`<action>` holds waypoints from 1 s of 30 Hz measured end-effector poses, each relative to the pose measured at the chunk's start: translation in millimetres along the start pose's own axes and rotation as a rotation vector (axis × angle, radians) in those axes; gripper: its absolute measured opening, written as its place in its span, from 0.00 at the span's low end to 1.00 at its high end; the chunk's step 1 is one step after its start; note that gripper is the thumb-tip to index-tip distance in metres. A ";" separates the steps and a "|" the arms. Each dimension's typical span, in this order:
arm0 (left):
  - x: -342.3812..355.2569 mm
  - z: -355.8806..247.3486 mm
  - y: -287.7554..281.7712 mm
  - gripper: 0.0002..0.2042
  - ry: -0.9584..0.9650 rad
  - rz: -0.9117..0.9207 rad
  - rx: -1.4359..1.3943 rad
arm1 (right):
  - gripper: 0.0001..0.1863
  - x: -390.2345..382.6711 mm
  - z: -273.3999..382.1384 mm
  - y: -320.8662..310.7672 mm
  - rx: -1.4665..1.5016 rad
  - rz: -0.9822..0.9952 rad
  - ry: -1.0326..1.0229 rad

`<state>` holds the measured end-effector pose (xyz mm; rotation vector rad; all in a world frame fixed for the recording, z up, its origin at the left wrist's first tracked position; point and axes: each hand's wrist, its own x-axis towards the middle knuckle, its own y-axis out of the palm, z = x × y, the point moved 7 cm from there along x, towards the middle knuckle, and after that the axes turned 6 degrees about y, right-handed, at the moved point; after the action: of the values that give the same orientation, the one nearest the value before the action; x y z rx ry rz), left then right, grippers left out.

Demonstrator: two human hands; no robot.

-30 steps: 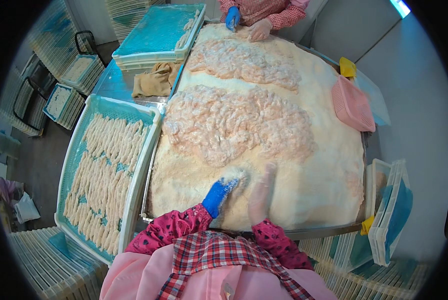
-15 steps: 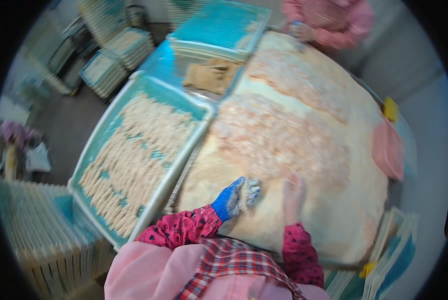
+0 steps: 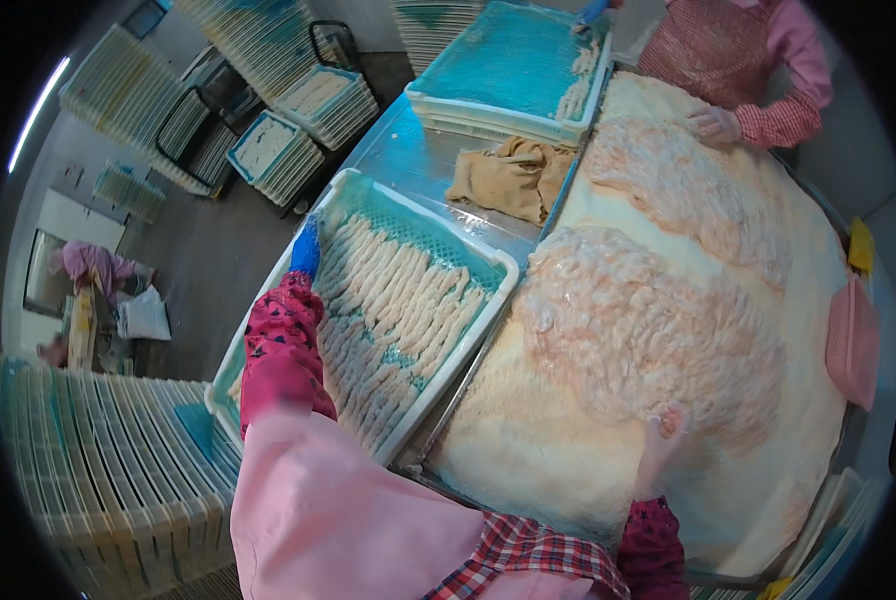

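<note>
My left hand (image 3: 306,248), in a blue glove, reaches to the far left side of a white-rimmed tray (image 3: 514,268) with a green mesh bottom. Its fingers are mostly hidden, so what it holds, if anything, does not show. Rows of floured pale meat strips (image 3: 388,290) lie in that tray. At the near edge of a large mound of raw pinkish meat pieces (image 3: 648,320), my right hand (image 3: 666,432) has its fingers curled inward. Anything within them cannot be made out. Pale flour (image 3: 528,440) covers the worktop around the mound.
Behind the tray lie a tan cloth (image 3: 513,180) and another mesh tray (image 3: 508,60). A co-worker's hand (image 3: 716,125) rests by a second meat pile (image 3: 688,190). Pink basket (image 3: 852,345) stands at right; stacked trays (image 3: 118,460) fill the lower left.
My left hand has moved from above the floured worktop to the tray's far left side. My right hand remains by the mound. The view has swung left, and the co-worker's hand has shifted.
</note>
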<state>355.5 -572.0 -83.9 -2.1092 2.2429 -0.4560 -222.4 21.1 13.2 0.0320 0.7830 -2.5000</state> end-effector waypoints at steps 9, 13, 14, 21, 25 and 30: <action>-64.1 -102.1 154.9 0.24 -0.216 0.317 -0.401 | 0.10 -0.2 39.3 -70.5 0.450 -0.083 -0.226; -109.6 -149.4 163.6 0.20 0.197 0.242 -0.039 | 0.15 -49.9 85.5 -57.5 -0.341 0.456 -0.657; -143.4 -176.8 194.0 0.20 0.225 0.299 -0.074 | 0.19 -57.1 65.0 -61.2 -0.381 0.564 -0.613; -434.9 -303.6 350.6 0.36 0.646 1.195 0.226 | 0.34 -65.8 26.5 -52.4 -0.570 0.423 -0.441; -473.8 -277.2 405.4 0.30 0.517 0.916 0.163 | 0.36 -61.8 0.8 -19.0 -0.147 0.343 -0.225; -528.6 -298.3 455.3 0.23 0.700 1.144 -0.022 | 0.34 -54.7 -6.6 -91.4 0.069 0.020 -0.142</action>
<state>-109.7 21.1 2.6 -0.3536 3.2415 -1.1134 -219.9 114.3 65.1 -0.1122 0.6355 -2.4784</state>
